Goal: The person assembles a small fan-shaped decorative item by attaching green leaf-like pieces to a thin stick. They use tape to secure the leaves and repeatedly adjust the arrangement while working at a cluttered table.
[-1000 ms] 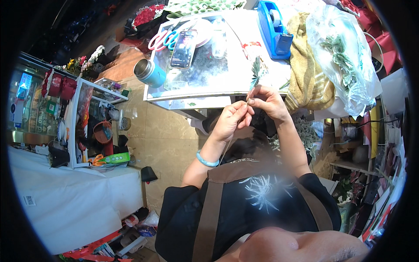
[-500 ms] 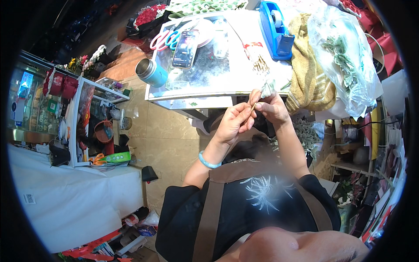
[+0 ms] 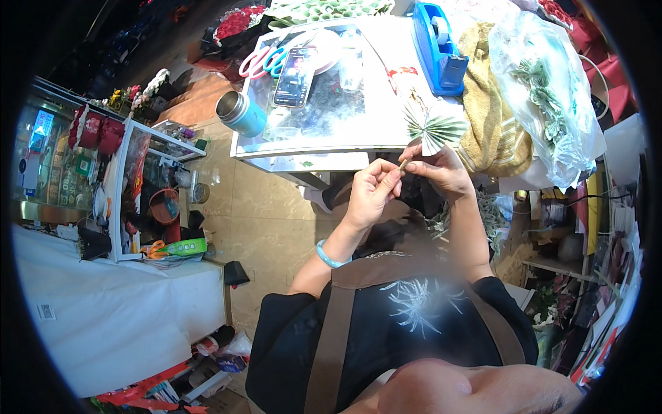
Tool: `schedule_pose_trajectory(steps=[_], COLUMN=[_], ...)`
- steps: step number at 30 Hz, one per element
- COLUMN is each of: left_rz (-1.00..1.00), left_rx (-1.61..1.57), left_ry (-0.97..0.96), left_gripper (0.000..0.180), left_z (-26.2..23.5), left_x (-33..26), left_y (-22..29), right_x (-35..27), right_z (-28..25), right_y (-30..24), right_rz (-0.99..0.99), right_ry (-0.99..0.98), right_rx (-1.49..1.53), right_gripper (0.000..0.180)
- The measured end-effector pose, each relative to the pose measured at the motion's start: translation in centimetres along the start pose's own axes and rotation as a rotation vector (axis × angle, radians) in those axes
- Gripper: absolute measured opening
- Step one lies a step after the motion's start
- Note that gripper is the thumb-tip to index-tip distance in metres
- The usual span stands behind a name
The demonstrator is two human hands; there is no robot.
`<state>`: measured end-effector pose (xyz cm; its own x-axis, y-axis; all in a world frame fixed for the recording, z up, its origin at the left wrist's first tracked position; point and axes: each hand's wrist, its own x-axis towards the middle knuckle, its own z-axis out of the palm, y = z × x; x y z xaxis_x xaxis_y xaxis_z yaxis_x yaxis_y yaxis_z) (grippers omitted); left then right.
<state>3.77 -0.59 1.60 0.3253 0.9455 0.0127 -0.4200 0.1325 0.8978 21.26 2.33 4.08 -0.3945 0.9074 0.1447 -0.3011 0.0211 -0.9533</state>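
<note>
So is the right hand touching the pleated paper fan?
Touching. In the head view, the right hand pinches the pleated paper fan at its base, fingertips closed on the stem with no gap; the left hand meets it there too.

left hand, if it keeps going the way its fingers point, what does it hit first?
Probably the right hand. The left hand points up and right, its fingertips at the thin stem below the folded paper fan, with the right hand's fingers just beyond. Depth is unclear in this fisheye view.
</note>
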Motion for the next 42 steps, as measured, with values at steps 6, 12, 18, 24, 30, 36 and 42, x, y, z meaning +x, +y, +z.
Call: schedule_pose_trajectory(steps=[6, 12, 18, 24, 30, 36, 42], left_rz=[-0.19, -0.065, 0.077, -0.025, -0.162, -0.016, -0.01], left_rx=[-0.249, -0.099, 0.062, -0.175, -0.259, 0.006, 0.41], left_ry=[-0.136, -0.056, 0.075, -0.092, -0.114, -0.123, -0.249], left_gripper=[0.018, 0.019, 0.017, 0.017, 0.015, 0.019, 0.016], left_z=[0.2, 1.3, 1.7, 0.9, 0.4, -0.3, -1.7], left_x=[0.4, 0.7, 0.3, 0.3, 0.5, 1.3, 1.9], left_y=[0.5, 0.4, 0.1, 0.0, 0.0, 1.3, 4.0], right_x=[0.4, 0.2, 0.0, 0.5, 0.8, 0.9, 0.8], right_z=[-0.9, -1.1, -0.3, -0.1, -0.5, -0.3, -0.1], right_y=[0.9, 1.5, 1.8, 2.7, 2.7, 2.3, 1.6], right_rz=[-0.154, -0.049, -0.055, -0.113, -0.116, -0.105, -0.04], right_ry=[-0.075, 0.023, 0.085, -0.022, -0.071, 0.005, -0.038], right_rx=[0.001, 0.132, 0.164, 0.329, 0.282, 0.277, 0.18], right_gripper=[0.013, 0.009, 0.013, 0.015, 0.01, 0.01, 0.01])
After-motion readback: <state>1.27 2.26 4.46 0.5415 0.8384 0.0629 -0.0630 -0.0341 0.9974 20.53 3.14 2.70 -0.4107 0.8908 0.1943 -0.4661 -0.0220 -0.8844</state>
